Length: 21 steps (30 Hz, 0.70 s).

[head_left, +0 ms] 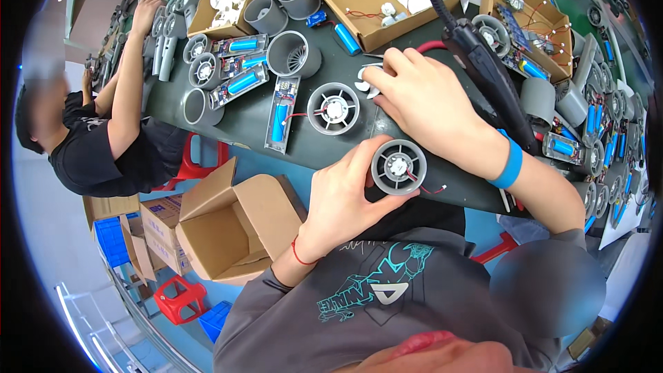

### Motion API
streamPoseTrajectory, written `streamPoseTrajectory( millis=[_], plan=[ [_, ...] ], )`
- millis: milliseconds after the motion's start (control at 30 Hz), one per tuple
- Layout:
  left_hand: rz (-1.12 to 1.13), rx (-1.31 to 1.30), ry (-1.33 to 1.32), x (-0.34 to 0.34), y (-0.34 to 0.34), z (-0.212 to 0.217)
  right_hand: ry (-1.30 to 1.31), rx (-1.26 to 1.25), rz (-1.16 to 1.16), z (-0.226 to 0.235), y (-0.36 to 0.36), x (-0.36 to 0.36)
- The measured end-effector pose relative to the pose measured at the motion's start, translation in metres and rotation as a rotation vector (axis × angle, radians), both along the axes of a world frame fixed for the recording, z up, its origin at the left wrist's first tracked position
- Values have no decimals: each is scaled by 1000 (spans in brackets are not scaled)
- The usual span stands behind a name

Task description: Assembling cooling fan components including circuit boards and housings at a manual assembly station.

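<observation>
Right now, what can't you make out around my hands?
- Head view: the white fan blade is mostly hidden under the right hand.
- The grey motor housing has its back covered by the left hand.
- The cardboard boxes hold parts too small to identify.

Left hand (pixel 345 197) holding a round grey fan part (pixel 398 166), right hand (pixel 421 100) on a white fan blade (pixel 364 81), dark desk (pixel 248 121) full of parts

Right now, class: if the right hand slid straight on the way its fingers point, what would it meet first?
Probably the white fan blade at the right hand's fingertips; beyond it a grey motor ring. Depth is uncertain.
</observation>
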<state>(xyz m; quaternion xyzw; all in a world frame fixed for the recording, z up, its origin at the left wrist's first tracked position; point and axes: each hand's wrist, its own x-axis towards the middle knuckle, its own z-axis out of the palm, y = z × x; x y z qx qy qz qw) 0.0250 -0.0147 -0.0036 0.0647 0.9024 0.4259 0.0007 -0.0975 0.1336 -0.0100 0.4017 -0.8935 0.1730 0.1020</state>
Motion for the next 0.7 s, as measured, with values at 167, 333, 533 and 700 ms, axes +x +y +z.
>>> streamPoseTrajectory(
  millis=[167,333,533,700],
  plan=[
    [13,-28,19,-2,0,-2,-8,-1,6,-1,4,0],
    [18,-22,26,-2,0,-2,4,16,-16,0,3,-1],
    [36,-24,30,-1,1,-4,91,49,-69,-2,2,1],
    [37,-18,92,0,2,-8,49,-44,-51,-3,1,-3]
  ],
)
